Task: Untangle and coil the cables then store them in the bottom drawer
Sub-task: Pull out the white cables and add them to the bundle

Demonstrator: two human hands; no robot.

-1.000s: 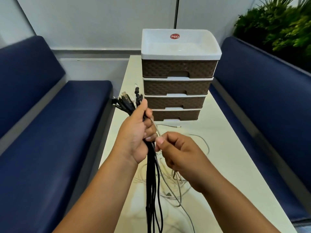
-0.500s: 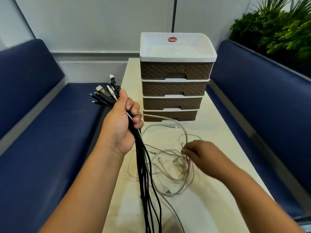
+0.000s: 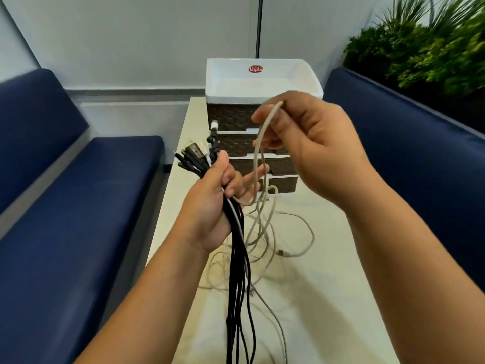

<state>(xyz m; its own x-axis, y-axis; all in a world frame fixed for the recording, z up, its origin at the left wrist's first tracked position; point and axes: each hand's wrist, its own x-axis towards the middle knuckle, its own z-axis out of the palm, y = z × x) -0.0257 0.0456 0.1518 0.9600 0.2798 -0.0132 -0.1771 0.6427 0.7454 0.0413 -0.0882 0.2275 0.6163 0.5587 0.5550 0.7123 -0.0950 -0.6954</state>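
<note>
The black cables [image 3: 237,271] hang as one straight bunch from the left hand [image 3: 212,206], which is closed around them in a fist above the near part of the desk [image 3: 328,298]; their plug ends [image 3: 195,156] fan out above the thumb, a few white and metal tips mixed among the black ones, and the bunch runs down out of the bottom of the view. A beige cable [image 3: 262,143] leaves the same fist at the fingers, curves down in a short bend and rises as a loop to the right hand [image 3: 312,143], which is lifted in front of the drawer unit and pinches the top of that loop between thumb and fingertips, the other fingers curled. Below the hands, more pale cables [image 3: 283,240] lie in loose, overlapping loops on the desk, with one small connector visible at the right of the heap. Behind them stands the drawer unit [image 3: 262,82], a white open tray with a red label on top and brown woven-pattern drawers beneath; the bottom drawer [image 3: 284,183] looks closed, partly hidden by the hanging loop. Blue upholstered benches [image 3: 78,206] run along both sides of the desk, and green plants [image 3: 425,46] fill the upper right corner.
</note>
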